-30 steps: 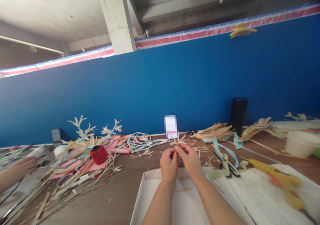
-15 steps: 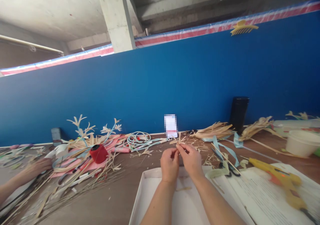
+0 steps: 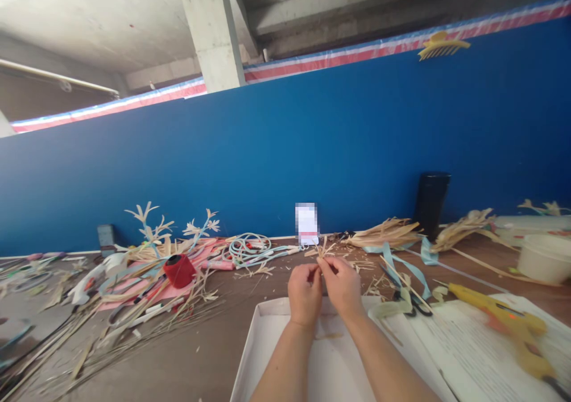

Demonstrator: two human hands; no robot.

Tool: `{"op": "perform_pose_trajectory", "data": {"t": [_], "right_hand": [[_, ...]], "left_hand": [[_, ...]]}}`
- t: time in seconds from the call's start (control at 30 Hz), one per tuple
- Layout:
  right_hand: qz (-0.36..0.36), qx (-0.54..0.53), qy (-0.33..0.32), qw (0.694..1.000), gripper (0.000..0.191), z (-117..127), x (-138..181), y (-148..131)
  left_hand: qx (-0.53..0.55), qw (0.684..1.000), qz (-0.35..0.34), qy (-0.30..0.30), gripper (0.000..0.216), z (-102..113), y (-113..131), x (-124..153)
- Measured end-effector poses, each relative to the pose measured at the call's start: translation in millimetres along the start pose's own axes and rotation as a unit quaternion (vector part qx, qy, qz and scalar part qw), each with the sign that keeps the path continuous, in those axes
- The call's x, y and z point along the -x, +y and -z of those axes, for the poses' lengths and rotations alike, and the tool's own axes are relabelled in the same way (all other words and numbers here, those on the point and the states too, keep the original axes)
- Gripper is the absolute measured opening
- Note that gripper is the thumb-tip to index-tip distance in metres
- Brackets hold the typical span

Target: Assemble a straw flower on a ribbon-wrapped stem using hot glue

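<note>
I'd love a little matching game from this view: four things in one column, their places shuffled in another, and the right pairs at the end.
Things:
1. Straw piece
2. Yellow glue gun
3. Red spool
4. Yellow claw clip

Places:
A. At the top edge of the blue partition
B. Left of the white open box
C. At the fingertips of the left hand and right hand
D. Over printed paper

Pairs: 1-C, 2-D, 3-B, 4-A

craft workshop, looks like. bare concrete pillar (image 3: pixel 214 39) and ceiling beams (image 3: pixel 312 12), blue partition (image 3: pixel 357 140), worktable (image 3: pixel 190 348) littered with dried-strip bundles (image 3: pixel 386 234), thread spool (image 3: pixel 179 272), glue gun (image 3: pixel 504 313).
</note>
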State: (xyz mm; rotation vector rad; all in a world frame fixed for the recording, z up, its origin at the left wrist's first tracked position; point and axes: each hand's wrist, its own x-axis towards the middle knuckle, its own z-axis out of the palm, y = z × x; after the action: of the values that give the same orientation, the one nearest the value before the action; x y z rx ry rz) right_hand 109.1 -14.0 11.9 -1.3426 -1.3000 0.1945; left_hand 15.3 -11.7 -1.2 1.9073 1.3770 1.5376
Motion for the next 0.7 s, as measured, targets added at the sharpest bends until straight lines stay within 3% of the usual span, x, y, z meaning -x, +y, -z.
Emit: {"op": "perform_pose_trajectory", "data": {"t": [0.3,0.53,0.7], "right_hand": [[0.011,0.014,0.006,1.0,0.026,-1.0,0.1,-0.1],[-0.032,-0.029,-0.028,0.999,0.028,-3.6,-0.8,4.9],[-0.074,-0.06,-0.055,0.994,0.042,-4.4,1.1,3.7]], "left_hand": [[-0.007,1.0,0.001,-0.005,0.016,0.2,1.6,0.7],[0.007,1.0,0.017,0.006,0.018,-0.1,-1.8,-1.8],[0.01,0.999,0.041,0.013,0.021,0.4,-4.5,-3.3]]}}
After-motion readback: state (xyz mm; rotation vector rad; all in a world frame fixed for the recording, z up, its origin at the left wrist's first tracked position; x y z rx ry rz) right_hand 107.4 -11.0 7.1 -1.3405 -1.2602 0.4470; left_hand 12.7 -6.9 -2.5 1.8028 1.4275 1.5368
